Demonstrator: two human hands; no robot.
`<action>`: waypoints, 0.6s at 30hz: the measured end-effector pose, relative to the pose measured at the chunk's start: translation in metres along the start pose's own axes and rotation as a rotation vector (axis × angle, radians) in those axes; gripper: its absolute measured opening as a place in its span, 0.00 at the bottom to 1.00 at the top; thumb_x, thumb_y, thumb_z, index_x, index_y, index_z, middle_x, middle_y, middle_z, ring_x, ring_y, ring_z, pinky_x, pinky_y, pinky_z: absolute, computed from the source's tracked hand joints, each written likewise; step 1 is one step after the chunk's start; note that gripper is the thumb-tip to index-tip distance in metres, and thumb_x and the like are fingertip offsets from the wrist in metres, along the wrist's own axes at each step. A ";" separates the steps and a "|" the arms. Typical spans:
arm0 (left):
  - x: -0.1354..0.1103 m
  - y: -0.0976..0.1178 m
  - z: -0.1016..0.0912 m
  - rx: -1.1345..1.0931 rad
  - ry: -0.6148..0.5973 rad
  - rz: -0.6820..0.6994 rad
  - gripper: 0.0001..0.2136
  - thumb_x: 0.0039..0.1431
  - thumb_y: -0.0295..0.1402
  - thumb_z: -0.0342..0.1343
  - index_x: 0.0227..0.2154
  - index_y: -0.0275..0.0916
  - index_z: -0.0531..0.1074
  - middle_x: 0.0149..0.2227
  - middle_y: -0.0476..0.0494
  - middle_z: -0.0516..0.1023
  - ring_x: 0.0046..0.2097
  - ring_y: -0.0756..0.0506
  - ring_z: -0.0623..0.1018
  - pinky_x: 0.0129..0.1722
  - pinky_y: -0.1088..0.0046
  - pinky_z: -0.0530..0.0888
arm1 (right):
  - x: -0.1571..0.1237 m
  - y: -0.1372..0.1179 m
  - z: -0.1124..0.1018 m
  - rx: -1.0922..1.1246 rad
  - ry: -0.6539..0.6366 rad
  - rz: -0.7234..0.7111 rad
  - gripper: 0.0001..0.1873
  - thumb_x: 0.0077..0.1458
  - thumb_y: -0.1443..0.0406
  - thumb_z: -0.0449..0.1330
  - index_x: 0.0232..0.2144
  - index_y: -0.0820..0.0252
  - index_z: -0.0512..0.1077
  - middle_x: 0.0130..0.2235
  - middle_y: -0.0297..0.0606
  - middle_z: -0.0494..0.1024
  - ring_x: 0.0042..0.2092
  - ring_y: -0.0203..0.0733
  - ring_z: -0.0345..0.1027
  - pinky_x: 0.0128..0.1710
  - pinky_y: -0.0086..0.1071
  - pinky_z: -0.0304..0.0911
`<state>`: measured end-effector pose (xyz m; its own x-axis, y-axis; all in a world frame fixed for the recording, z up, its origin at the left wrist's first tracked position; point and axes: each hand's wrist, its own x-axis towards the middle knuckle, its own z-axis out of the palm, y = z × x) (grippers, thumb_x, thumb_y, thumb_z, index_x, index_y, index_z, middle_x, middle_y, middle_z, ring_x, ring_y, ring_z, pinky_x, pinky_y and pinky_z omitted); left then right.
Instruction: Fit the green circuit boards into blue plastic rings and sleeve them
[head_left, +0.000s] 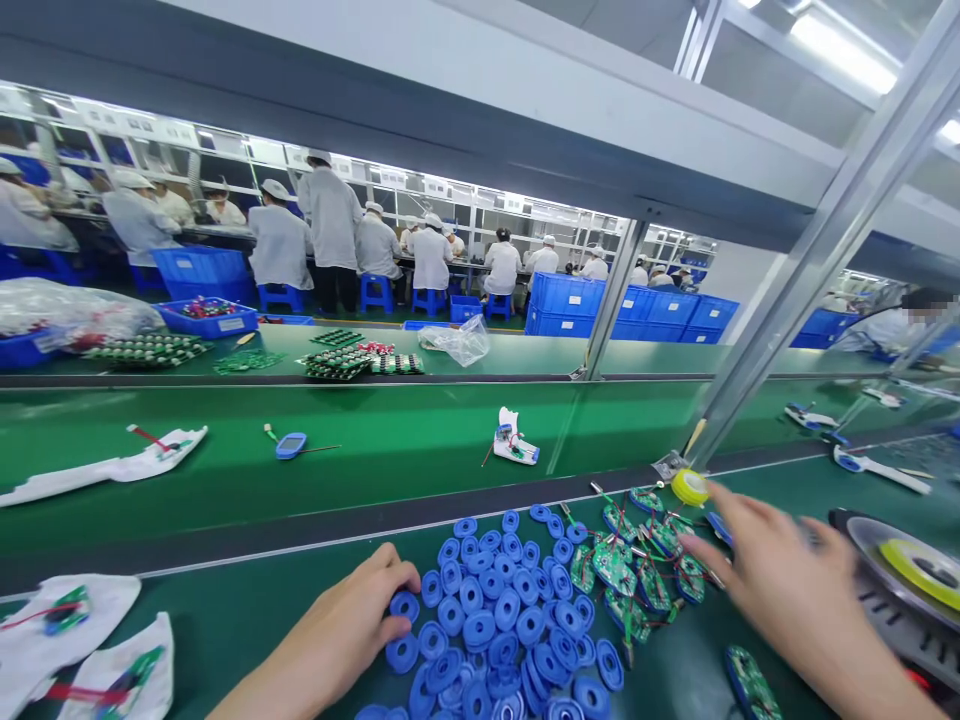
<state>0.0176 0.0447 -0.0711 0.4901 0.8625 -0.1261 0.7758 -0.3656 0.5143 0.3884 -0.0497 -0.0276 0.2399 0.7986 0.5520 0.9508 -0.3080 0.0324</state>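
My left hand (349, 615) is at the left edge of a heap of blue oval plastic rings (506, 610). Its thumb and index finger close around one blue ring (404, 605). My right hand (787, 585), slightly blurred, hovers palm down with fingers apart and nothing visible in it. Beneath and left of its fingertips lie several green circuit boards (615, 565) with red wires and small metal cylinders. A yellow tape roll (688, 487) sits just beyond its index finger. One board in a blue shell (752, 684) lies apart, near my right wrist.
A round black-and-silver device (911, 570) stands at right. White casings with wired boards (86, 640) lie at left. Beyond a dark ledge, a green belt (420, 480) carries a white casing (514, 437) and a blue-framed part (291, 446). A metal post (810, 240) rises at right.
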 end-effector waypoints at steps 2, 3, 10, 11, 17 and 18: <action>-0.003 0.002 0.003 0.010 0.010 0.022 0.12 0.48 0.25 0.48 0.34 0.45 0.70 0.36 0.49 0.67 0.35 0.45 0.72 0.35 0.69 0.67 | 0.010 -0.047 -0.005 0.153 -0.206 -0.245 0.18 0.52 0.55 0.54 0.43 0.54 0.69 0.41 0.46 0.76 0.44 0.55 0.67 0.45 0.54 0.51; -0.004 0.003 0.005 0.012 0.014 0.034 0.13 0.49 0.25 0.47 0.36 0.46 0.70 0.37 0.49 0.67 0.36 0.46 0.72 0.36 0.70 0.67 | 0.015 -0.071 -0.010 0.223 -0.325 -0.356 0.15 0.51 0.58 0.57 0.42 0.53 0.70 0.40 0.44 0.77 0.43 0.53 0.68 0.45 0.52 0.53; -0.020 -0.004 0.039 -0.050 0.280 0.193 0.16 0.56 0.25 0.41 0.42 0.48 0.68 0.40 0.44 0.67 0.39 0.45 0.72 0.39 0.69 0.70 | 0.068 -0.227 0.001 0.375 -0.690 -0.815 0.13 0.49 0.58 0.61 0.35 0.61 0.73 0.34 0.43 0.78 0.39 0.47 0.71 0.41 0.42 0.62; -0.020 -0.007 0.044 -0.082 0.328 0.203 0.15 0.57 0.26 0.41 0.42 0.48 0.67 0.39 0.44 0.67 0.39 0.45 0.72 0.39 0.69 0.70 | 0.075 -0.249 0.011 0.381 -0.692 -0.834 0.14 0.51 0.58 0.60 0.35 0.62 0.73 0.36 0.41 0.77 0.39 0.45 0.70 0.41 0.41 0.63; -0.014 -0.020 0.056 -0.224 0.382 0.124 0.10 0.52 0.28 0.50 0.38 0.46 0.69 0.37 0.44 0.72 0.35 0.45 0.74 0.34 0.71 0.72 | 0.098 -0.368 0.064 0.494 -0.548 -0.822 0.16 0.58 0.62 0.54 0.47 0.62 0.64 0.49 0.41 0.68 0.47 0.44 0.64 0.45 0.45 0.62; -0.013 -0.023 0.056 -0.223 0.372 0.107 0.11 0.50 0.28 0.52 0.37 0.46 0.69 0.37 0.44 0.73 0.34 0.44 0.74 0.33 0.71 0.73 | 0.099 -0.384 0.069 0.515 -0.524 -0.810 0.16 0.58 0.62 0.54 0.48 0.61 0.64 0.50 0.42 0.67 0.48 0.45 0.64 0.46 0.45 0.62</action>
<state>0.0157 0.0223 -0.1292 0.3545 0.9061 0.2307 0.6039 -0.4103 0.6833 0.0610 0.1836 -0.0426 -0.5563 0.8253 0.0972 0.8028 0.5640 -0.1936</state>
